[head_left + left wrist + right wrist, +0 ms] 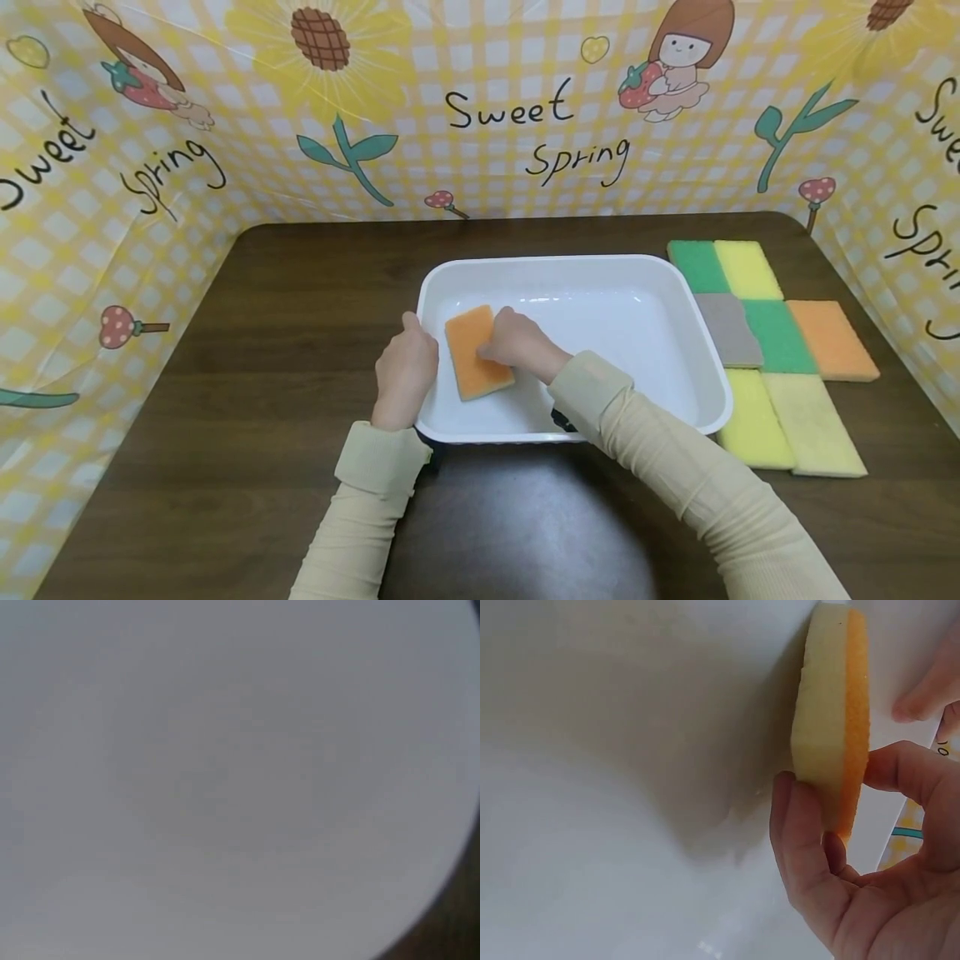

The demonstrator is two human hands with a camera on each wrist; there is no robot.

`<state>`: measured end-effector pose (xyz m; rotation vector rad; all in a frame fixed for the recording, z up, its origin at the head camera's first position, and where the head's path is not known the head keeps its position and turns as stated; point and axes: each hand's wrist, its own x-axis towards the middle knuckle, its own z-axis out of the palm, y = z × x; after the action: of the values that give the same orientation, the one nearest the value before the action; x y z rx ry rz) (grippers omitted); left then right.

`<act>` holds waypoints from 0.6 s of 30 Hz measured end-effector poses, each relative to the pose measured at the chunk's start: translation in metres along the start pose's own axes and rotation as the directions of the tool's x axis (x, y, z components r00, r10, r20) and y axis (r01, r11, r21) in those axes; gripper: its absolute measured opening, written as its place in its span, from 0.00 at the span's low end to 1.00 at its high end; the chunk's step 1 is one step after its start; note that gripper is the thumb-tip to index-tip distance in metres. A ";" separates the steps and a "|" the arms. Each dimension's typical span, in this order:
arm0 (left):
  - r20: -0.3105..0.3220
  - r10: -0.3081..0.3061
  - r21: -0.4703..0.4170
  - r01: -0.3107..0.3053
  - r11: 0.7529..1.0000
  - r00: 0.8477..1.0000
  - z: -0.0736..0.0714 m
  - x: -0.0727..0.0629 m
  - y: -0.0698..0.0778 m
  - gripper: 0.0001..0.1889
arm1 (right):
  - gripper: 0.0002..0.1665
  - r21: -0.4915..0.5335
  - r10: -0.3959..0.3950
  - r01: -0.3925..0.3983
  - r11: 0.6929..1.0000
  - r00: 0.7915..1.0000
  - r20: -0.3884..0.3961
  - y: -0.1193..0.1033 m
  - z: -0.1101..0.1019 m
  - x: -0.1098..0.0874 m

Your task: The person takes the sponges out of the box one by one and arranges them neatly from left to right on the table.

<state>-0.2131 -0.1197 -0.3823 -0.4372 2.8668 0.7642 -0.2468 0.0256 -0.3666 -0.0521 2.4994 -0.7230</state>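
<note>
A sponge (471,358), orange on one face and pale yellow on the other, is pinched by my right hand (521,340) over the left part of a white tray (600,342). In the right wrist view the sponge (829,712) stands on edge, the thumb on its orange face and the curled fingers (799,832) against its pale side. My left hand (405,371) grips the tray's left rim; its fingertips (922,697) show at the tray wall in the right wrist view. The left wrist view is filled by a blurred pale surface.
Right of the tray lie several flat sponges and pads: green (697,267), yellow (748,268), grey (727,329), orange (832,337) and pale yellow (813,421). The dark wooden table (285,333) is walled by a yellow checked cloth (495,50).
</note>
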 end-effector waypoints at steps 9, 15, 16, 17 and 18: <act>-0.014 0.009 0.008 -0.009 1.000 1.000 0.001 0.001 -0.001 0.16 | 0.32 0.032 -0.021 0.021 0.999 1.000 -0.023 0.001 -0.010 -0.001; -0.012 0.008 0.008 -0.008 1.000 1.000 0.001 0.000 -0.001 0.16 | 0.32 0.046 -0.041 0.043 0.998 0.998 -0.044 0.002 -0.018 -0.003; -0.015 0.009 0.012 -0.009 1.000 1.000 0.001 0.000 -0.001 0.16 | 0.33 0.045 -0.045 0.047 0.998 0.998 -0.045 0.002 -0.019 -0.003; -0.016 0.010 0.013 -0.010 1.000 1.000 0.001 0.000 -0.001 0.16 | 0.32 0.044 -0.047 0.049 0.998 0.998 -0.045 0.002 -0.021 -0.004; -0.018 0.012 0.015 -0.011 1.000 1.000 0.001 0.001 -0.001 0.16 | 0.32 0.046 -0.048 0.050 0.998 0.998 -0.044 0.002 -0.022 -0.004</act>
<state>-0.2133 -0.1200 -0.3839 -0.4281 2.8925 0.7437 -0.2539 0.0389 -0.3498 -0.0824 2.5282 -0.8102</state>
